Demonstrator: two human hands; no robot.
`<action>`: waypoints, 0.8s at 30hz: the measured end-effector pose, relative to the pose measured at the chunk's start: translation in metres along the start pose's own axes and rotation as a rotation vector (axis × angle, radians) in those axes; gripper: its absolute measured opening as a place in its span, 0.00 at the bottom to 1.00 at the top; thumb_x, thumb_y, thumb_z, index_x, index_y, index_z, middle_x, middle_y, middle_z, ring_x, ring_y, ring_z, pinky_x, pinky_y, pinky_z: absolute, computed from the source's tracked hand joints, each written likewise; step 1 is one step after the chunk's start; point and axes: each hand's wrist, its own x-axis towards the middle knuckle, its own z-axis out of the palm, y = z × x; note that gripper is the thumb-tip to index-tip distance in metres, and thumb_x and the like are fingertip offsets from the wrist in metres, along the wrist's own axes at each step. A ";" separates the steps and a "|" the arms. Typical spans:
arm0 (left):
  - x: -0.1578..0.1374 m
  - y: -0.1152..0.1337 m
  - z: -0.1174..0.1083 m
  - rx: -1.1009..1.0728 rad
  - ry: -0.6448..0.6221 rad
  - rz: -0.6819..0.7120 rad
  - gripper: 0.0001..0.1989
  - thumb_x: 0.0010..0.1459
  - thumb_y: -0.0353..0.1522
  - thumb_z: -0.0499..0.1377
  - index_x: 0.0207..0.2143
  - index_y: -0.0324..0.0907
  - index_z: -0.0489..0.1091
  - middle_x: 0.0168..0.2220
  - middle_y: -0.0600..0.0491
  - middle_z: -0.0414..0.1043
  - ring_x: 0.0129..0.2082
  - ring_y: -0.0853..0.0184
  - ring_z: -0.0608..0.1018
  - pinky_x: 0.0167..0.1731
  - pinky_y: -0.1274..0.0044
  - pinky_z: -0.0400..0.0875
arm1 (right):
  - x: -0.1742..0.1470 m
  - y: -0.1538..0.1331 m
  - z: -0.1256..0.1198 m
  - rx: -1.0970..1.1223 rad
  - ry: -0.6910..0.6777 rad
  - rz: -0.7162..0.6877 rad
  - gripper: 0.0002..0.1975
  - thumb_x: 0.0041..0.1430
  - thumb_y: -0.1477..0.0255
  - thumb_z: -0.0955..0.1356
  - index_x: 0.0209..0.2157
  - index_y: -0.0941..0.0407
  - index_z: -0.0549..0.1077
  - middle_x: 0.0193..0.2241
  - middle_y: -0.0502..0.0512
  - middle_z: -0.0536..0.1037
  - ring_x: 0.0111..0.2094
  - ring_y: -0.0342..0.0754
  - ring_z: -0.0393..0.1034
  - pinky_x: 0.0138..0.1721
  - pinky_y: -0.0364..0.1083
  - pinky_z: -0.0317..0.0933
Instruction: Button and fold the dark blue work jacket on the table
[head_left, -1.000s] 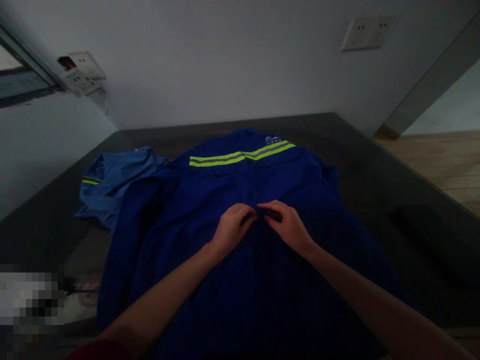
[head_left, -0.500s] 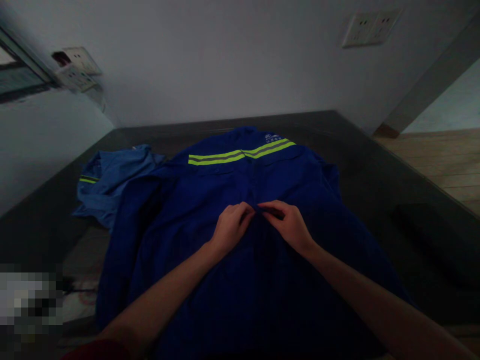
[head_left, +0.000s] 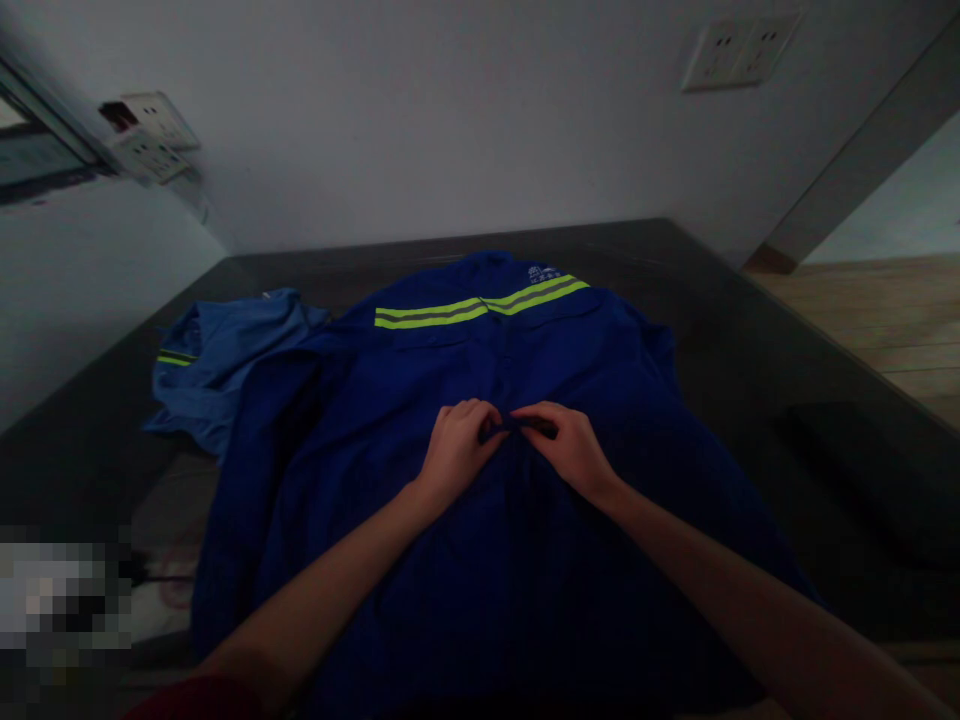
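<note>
A dark blue work jacket (head_left: 420, 400) with a yellow-green and grey reflective band across its chest lies spread out, front side up, its collar toward the wall. At the middle of its front opening, my left hand (head_left: 459, 445) pinches the jacket's edge between thumb and fingers. Close beside it, my right hand (head_left: 566, 445) pinches the same front strip, and the fingertips of both hands nearly meet. Whatever small part, such as a button, lies between the fingertips is hidden. White lettering shows on the chest above the band.
A lighter blue garment (head_left: 232, 365) with a yellow-green stripe lies crumpled at the left on the dark tabletop (head_left: 600, 240). At the right rests a dark, long object (head_left: 862, 480). Behind stands a wall with sockets (head_left: 742, 50). A pixelated patch covers the lower left.
Both hands stay at the front opening. The left fingers have shifted slightly and a lifted fold of cloth shows more clearly between the fingertips.
</note>
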 end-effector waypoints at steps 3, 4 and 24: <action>0.001 -0.001 0.001 0.093 -0.023 0.009 0.04 0.55 0.34 0.60 0.32 0.43 0.69 0.33 0.54 0.70 0.36 0.64 0.72 0.37 0.72 0.60 | 0.000 0.000 0.000 -0.009 0.003 -0.008 0.13 0.51 0.80 0.65 0.36 0.54 0.77 0.36 0.53 0.79 0.37 0.47 0.74 0.40 0.47 0.68; 0.001 -0.001 0.001 0.111 -0.027 0.017 0.04 0.56 0.34 0.60 0.32 0.43 0.69 0.33 0.54 0.70 0.36 0.64 0.71 0.37 0.72 0.59 | 0.000 0.000 0.000 -0.011 0.003 -0.008 0.13 0.51 0.80 0.65 0.37 0.54 0.77 0.36 0.53 0.79 0.36 0.47 0.74 0.40 0.47 0.68; 0.003 -0.004 0.003 0.006 -0.016 0.151 0.05 0.61 0.33 0.54 0.33 0.43 0.68 0.29 0.55 0.69 0.34 0.67 0.71 0.40 0.72 0.60 | 0.003 -0.003 -0.004 -0.024 0.071 -0.006 0.12 0.51 0.81 0.66 0.35 0.55 0.77 0.35 0.53 0.79 0.36 0.47 0.74 0.40 0.46 0.68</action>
